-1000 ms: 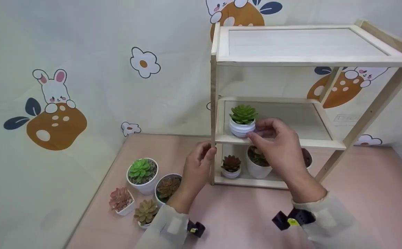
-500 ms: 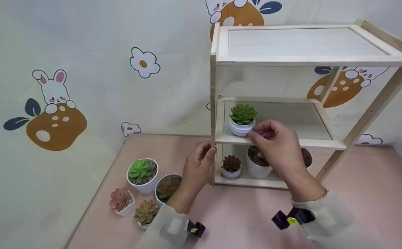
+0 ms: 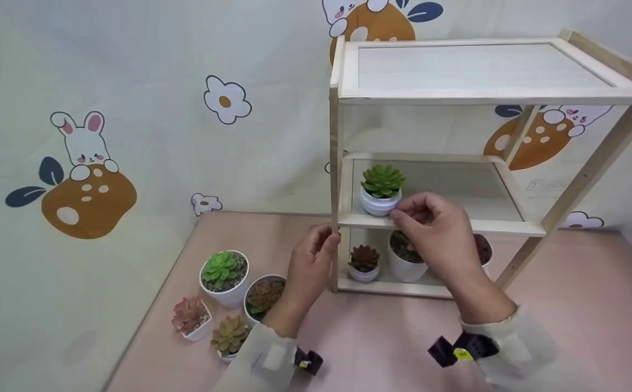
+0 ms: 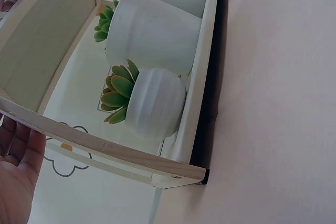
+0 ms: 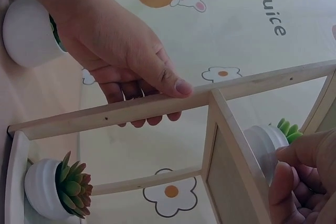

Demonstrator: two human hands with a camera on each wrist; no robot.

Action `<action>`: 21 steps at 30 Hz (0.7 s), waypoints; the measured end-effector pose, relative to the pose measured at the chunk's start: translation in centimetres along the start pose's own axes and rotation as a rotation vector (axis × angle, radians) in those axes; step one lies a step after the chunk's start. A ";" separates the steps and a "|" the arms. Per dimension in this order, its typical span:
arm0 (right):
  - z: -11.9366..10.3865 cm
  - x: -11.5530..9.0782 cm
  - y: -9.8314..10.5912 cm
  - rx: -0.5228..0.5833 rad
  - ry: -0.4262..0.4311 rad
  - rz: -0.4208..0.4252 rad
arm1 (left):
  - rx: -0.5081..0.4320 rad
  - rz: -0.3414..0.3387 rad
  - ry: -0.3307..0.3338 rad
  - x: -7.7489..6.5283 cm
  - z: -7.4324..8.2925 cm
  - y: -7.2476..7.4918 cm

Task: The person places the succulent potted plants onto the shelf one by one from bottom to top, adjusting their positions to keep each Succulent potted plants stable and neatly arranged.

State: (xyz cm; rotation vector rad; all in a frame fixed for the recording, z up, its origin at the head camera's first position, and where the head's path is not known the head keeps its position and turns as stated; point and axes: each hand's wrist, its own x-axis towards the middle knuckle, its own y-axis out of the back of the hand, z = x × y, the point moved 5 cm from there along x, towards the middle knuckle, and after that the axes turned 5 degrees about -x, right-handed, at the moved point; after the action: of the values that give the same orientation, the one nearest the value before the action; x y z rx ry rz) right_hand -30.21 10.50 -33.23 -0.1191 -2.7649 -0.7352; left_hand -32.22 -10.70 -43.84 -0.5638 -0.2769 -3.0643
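Observation:
A small green succulent in a ribbed white pot stands at the left front of the wooden rack's middle shelf. My right hand is at the pot's right side, thumb and fingertips pinching its lower edge; the right wrist view shows these fingers against the white pot. My left hand grips the rack's left front upright. In the right wrist view the left hand's thumb lies along this upright, with its fingertips curled underneath.
On the bottom shelf stand a small dark red succulent and larger white pots, partly hidden by my right hand. Left on the pink table are several potted succulents, among them a bright green one and a pink one.
My right hand has sunk very slightly beside the small pot, its fingers still at the pot's edge. The left hand stays on the upright, and the other pots have not moved.

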 end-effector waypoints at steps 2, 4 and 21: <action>0.0 -0.1 0.1 -0.006 0.011 0.005 | -0.002 -0.001 0.006 -0.1 0.5 0.0; 0.0 -0.2 0.1 -0.020 0.022 0.010 | -0.006 -0.004 0.005 -0.3 1.4 0.1; 1.9 -2.7 3.2 0.005 -0.035 0.088 | -0.026 -0.003 0.019 -0.8 3.4 0.2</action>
State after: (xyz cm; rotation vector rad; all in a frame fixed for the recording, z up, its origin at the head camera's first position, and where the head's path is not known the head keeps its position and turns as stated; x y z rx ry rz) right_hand -27.56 14.21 -34.07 -0.2530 -2.7745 -0.7100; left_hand -30.27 -10.29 -41.01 -0.5348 -0.2383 -3.0786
